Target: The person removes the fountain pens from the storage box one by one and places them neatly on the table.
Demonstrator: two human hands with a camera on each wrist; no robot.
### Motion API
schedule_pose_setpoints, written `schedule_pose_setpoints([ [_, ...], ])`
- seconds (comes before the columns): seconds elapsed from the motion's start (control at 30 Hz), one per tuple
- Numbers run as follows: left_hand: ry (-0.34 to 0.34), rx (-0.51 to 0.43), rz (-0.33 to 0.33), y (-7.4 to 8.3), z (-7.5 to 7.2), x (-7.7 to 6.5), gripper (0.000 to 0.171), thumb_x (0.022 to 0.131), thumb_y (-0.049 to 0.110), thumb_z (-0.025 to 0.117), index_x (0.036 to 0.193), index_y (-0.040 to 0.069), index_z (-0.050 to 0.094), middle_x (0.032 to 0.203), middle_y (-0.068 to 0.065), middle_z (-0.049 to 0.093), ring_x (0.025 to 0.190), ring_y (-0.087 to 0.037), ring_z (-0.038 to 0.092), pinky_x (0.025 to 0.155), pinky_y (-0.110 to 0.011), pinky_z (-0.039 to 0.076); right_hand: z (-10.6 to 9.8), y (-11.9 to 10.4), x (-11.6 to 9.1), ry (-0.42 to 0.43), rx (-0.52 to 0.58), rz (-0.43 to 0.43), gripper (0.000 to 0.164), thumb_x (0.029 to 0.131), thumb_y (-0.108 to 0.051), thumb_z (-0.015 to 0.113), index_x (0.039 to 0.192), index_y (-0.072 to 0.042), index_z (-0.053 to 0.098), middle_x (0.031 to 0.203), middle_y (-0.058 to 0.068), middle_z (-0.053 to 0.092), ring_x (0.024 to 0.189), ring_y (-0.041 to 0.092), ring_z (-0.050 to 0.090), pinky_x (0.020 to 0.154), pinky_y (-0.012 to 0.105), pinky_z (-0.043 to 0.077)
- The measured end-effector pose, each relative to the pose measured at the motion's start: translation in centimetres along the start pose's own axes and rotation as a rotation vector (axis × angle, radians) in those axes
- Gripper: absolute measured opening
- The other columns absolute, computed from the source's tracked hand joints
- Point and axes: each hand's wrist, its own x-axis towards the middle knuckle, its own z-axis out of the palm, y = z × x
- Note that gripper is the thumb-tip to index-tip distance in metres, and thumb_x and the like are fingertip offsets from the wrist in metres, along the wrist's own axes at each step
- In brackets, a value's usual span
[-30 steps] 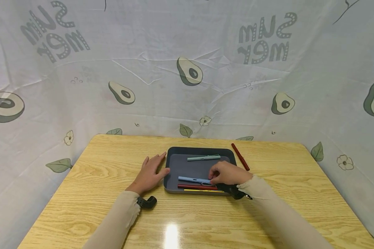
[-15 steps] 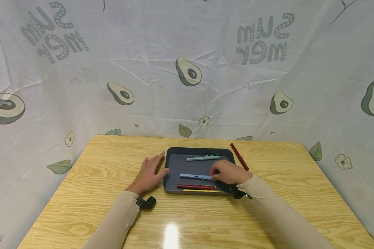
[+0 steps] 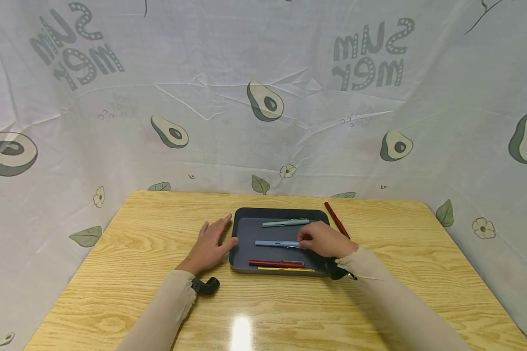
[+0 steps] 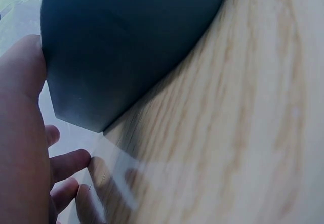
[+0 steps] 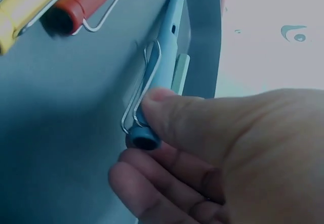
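Observation:
In the head view my right hand (image 3: 326,240) pinches the capped end of a light blue pen (image 3: 273,243), which lies lengthwise over the middle of a dark grey tray (image 3: 250,229). The right wrist view shows the thumb along the wire clip of this blue pen (image 5: 164,64), with fingers curled beneath its end. Nearer the tray's back wall is a pale green pen (image 3: 284,223). A dark red pen (image 3: 270,263) and a yellow pen (image 3: 285,269) lie along the front wall. My left hand (image 3: 207,249), fingers extended, has its thumb at the tray's left rim.
Another dark red pen (image 3: 337,219) lies slantwise on the wooden table (image 3: 158,234), just past the tray's right side. A pale patterned cloth (image 3: 219,165) hangs behind the table. Black bands sit on both wrists.
My right hand has shifted the blue pen away from the red pen at the front, toward the tray's middle, and turned it nearly level with the long sides. My left hand stays in place.

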Motion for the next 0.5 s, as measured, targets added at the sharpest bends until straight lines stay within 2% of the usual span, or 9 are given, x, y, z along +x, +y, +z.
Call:
schedule_pose_setpoints([
  [0.23,0.009,0.015,0.021,-0.08,0.07,0.01,0.079,0.104,0.05,0.057,0.166,0.013,0.027,0.163,-0.012,0.041,0.153,-0.035,0.032,0.126,-0.06,0.004,-0.4,-0.03,-0.37,0.071,-0.01,0.007,0.007,0.098,-0.008,0.07,0.096,-0.011,0.076,0.087,-0.006,0.071,0.071,0.003,0.058,0.065,0.026,0.05],
  [0.5,0.002,0.014,0.01,0.02,0.09,-0.05,0.077,0.104,0.051,0.056,0.166,0.015,0.027,0.164,-0.009,0.039,0.154,-0.033,0.03,0.127,-0.057,0.003,-0.81,-0.21,-0.35,0.138,-0.048,-0.001,0.006,0.097,-0.009,0.072,0.097,-0.009,0.078,0.089,-0.003,0.072,0.077,0.007,0.062,0.069,0.028,0.055],
])
